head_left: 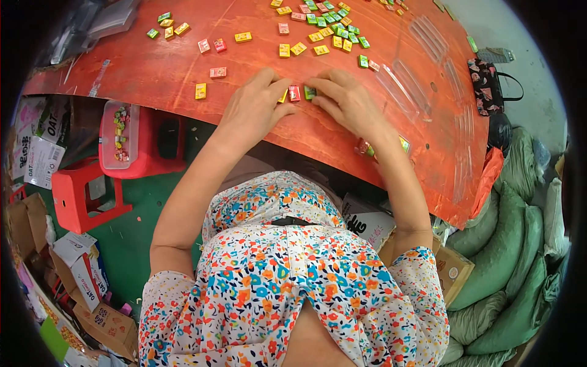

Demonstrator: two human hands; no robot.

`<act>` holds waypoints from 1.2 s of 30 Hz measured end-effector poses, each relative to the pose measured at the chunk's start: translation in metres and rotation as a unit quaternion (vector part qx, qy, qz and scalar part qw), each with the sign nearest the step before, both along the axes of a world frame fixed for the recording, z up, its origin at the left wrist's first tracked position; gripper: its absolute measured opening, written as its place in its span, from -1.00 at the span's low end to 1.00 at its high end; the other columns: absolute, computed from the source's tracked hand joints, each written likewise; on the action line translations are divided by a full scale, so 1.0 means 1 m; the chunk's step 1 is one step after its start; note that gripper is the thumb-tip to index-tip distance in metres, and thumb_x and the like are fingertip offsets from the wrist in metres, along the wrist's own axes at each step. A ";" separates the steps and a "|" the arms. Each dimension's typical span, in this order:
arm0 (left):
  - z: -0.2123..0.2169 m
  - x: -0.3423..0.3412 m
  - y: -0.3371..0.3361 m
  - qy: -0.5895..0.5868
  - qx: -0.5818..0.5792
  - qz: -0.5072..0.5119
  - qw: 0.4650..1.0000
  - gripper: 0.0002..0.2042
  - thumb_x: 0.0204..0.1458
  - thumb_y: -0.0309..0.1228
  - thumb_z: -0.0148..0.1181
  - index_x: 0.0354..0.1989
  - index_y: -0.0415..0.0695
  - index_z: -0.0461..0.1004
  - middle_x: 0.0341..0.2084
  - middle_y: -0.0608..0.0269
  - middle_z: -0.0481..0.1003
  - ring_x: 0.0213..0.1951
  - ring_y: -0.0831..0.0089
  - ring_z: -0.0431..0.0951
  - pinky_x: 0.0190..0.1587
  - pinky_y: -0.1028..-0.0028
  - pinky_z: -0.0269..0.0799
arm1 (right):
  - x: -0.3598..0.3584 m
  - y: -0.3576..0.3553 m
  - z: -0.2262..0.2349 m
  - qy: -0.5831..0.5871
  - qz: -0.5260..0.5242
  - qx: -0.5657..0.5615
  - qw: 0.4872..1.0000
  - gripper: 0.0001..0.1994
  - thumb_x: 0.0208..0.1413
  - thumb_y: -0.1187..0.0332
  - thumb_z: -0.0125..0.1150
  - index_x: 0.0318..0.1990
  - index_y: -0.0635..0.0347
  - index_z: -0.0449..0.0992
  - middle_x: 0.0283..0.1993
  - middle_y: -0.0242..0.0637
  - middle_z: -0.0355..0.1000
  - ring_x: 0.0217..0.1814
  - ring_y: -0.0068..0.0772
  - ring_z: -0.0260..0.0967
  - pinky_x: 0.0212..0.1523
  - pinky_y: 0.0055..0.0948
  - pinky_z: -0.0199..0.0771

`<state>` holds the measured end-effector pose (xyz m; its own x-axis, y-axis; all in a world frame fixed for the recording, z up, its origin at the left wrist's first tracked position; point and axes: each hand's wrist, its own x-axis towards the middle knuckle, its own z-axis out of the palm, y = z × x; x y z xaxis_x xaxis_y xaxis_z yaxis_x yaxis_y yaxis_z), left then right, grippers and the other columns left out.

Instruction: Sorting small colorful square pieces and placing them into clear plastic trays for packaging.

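Observation:
On the red table (165, 70), my left hand (257, 105) pinches a small yellow box (283, 96), mostly hidden by its fingers. A small red box (294, 93) lies between my two hands, just beside the yellow one. With its thumb and fingers, my right hand (347, 101) grips a small green box (309, 92) to the right of the red one. Close to my left hand are a pinkish-red box (217, 72) and another yellow box (200, 91). Several small boxes are partly covered by my right forearm, among them a green-and-yellow one (404, 144).
Many small coloured boxes (321, 51) are scattered at the far middle. Clear plastic trays (403, 88) lie at the right. Left of me, a clear tub (120, 137) of small boxes rests on a red stool. Green sacks (501, 244) and cartons (79, 269) crowd the floor.

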<state>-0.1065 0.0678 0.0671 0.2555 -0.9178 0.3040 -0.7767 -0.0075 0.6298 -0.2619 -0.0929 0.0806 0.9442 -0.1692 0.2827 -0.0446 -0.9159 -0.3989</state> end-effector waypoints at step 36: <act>0.021 0.036 0.007 -0.012 0.042 0.000 0.999 -0.86 0.01 -0.41 0.20 -0.39 -0.24 0.48 -0.43 0.04 0.40 -0.29 0.06 0.49 -0.25 0.14 0.40 | 0.099 -0.076 0.013 0.057 -0.078 -0.162 0.982 -0.78 0.01 0.24 0.22 -0.25 0.16 0.51 -0.24 -0.07 0.48 -0.14 0.02 0.44 -0.14 -0.13 0.45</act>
<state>-0.0708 0.0744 0.0885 0.2482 -0.9403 0.2328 -0.7919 -0.0585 0.6078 -0.1625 -0.1691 0.0938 0.9425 -0.2324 0.2403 -0.2216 -0.9725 -0.0715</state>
